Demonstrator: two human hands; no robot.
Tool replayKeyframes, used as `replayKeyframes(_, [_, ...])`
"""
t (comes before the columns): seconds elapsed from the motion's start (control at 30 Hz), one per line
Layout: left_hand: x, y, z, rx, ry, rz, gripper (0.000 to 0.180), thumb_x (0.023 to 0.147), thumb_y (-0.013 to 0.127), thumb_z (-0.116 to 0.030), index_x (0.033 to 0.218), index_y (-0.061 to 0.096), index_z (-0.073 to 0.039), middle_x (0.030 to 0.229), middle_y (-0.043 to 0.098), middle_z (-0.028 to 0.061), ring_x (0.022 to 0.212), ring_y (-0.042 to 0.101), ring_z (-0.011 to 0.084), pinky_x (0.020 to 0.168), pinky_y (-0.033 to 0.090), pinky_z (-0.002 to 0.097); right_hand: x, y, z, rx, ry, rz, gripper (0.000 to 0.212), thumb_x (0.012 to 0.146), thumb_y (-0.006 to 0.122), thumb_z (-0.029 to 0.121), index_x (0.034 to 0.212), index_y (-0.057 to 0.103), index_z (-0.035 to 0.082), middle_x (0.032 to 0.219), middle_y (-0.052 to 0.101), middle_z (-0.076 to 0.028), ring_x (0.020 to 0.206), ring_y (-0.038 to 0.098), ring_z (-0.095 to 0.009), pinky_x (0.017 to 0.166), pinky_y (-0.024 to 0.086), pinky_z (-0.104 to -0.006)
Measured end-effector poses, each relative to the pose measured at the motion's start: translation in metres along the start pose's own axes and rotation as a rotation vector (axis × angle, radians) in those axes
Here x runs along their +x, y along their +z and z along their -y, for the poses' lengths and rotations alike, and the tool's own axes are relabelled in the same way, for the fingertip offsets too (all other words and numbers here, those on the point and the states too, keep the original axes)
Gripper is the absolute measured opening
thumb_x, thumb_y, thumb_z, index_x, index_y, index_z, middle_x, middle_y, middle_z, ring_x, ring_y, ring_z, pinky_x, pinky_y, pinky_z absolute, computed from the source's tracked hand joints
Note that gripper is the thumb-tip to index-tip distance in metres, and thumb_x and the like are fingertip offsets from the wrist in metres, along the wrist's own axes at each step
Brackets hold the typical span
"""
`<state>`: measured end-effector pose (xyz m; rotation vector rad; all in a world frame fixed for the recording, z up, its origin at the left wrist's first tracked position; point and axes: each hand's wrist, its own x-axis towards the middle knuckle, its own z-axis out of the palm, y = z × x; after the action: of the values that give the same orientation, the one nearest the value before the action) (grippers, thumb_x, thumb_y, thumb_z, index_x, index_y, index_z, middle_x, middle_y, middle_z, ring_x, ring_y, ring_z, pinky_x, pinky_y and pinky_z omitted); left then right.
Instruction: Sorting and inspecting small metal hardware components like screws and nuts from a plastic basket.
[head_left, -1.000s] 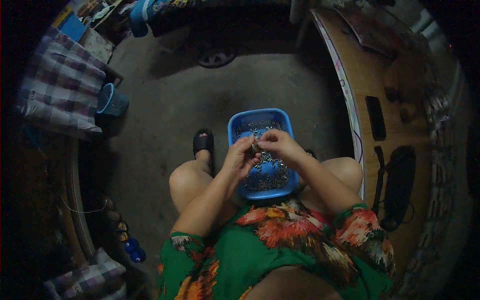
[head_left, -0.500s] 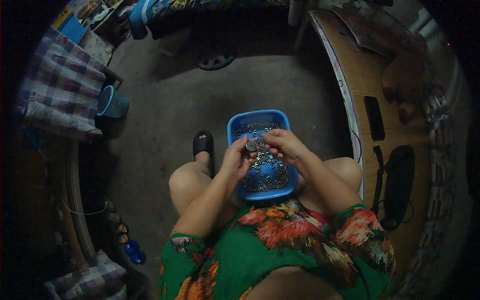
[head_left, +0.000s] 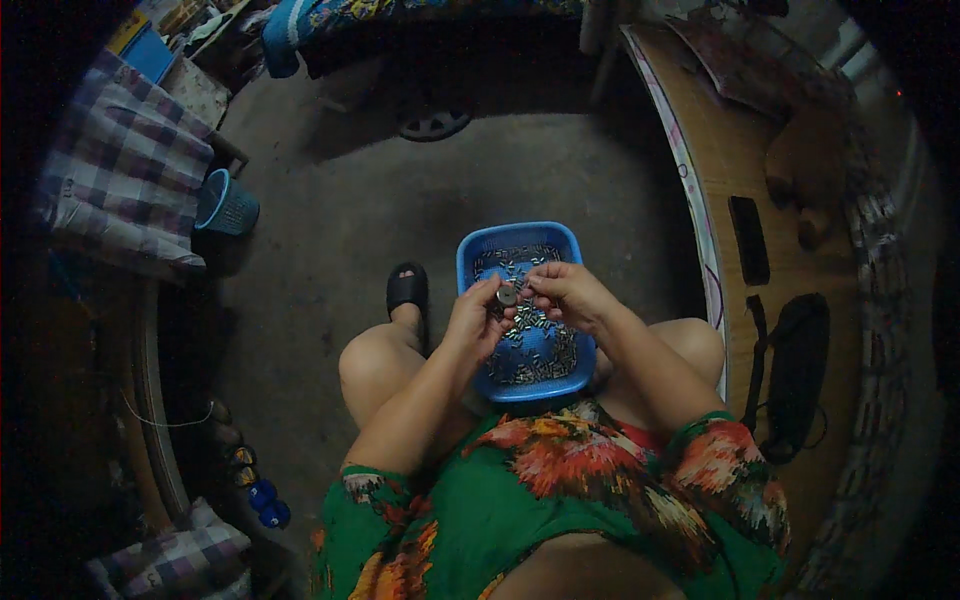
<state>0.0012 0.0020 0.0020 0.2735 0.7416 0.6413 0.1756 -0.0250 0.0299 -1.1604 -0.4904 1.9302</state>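
The basket (head_left: 524,394) sits between the person's knees (head_left: 372,366), its long axis running away from the lap. Past its far rim I see open floor (head_left: 330,230); over on the right, the table's (head_left: 725,160) edge closes that side. Above the basket, the left hand (head_left: 477,318) grips a round disc (head_left: 507,296), flat face turned upward. Close beside it, the right hand's (head_left: 570,293) fingertips are drawn together; whether they pinch anything, I can't tell. Pins (head_left: 545,366) lie below, pointing every way.
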Motion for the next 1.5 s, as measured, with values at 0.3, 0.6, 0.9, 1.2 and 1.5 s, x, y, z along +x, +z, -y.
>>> replayKeyframes(0.3, [-0.005,0.009,0.0,0.02,0.008,-0.022,0.023,0.084,0.051,-0.029,0.082,0.05,-0.006,0.07,0.052,0.0056,0.053,0.048,0.0123,0.045,0.038,0.0204,-0.003,0.014,-0.004,-0.358,-0.115,-0.095,0.013,0.078,0.059,0.02,0.081,0.056,0.008,0.064,0.051,0.003,0.051,0.042,-0.004,0.042,0.028,-0.0159])
replayKeyframes(0.6, [-0.007,0.012,0.0,0.016,-0.006,-0.02,0.021,0.083,0.053,-0.029,0.083,0.051,-0.008,0.068,0.053,0.0029,0.053,0.051,0.0108,0.045,0.043,0.019,0.003,0.014,-0.019,-0.491,-0.416,-0.11,0.008,0.077,0.058,0.006,0.083,0.056,0.002,0.079,0.057,-0.002,0.077,0.054,-0.01,0.071,0.044,-0.0238])
replayKeyframes(0.9, [-0.007,0.009,0.001,-0.006,0.004,-0.006,0.018,0.083,0.054,-0.026,0.085,0.051,-0.008,0.067,0.054,0.0027,0.052,0.053,0.0112,0.044,0.044,0.0194,0.002,0.014,-0.016,-0.451,-0.465,-0.022,0.009,0.076,0.059,0.007,0.084,0.055,0.003,0.079,0.056,-0.001,0.076,0.054,-0.009,0.069,0.044,-0.0229])
replayKeyframes(1.2, [-0.006,0.009,0.003,0.104,0.065,-0.078,0.018,0.081,0.056,-0.024,0.08,0.049,-0.008,0.066,0.055,0.0046,0.052,0.054,0.0127,0.043,0.045,0.0216,0.011,0.007,-0.027,-0.579,-0.423,-0.129,0.011,0.073,0.062,0.011,0.08,0.058,0.003,0.074,0.058,-0.003,0.068,0.054,-0.009,0.062,0.043,-0.0239])
replayKeyframes(1.5, [-0.005,0.012,0.002,0.128,0.084,-0.072,0.016,0.081,0.056,-0.021,0.078,0.049,-0.007,0.066,0.055,0.0048,0.051,0.054,0.0131,0.044,0.045,0.0209,0.005,0.01,-0.024,-0.658,-0.495,-0.154,0.012,0.073,0.06,0.013,0.079,0.057,0.002,0.074,0.058,-0.005,0.068,0.054,-0.011,0.061,0.043,-0.0258])
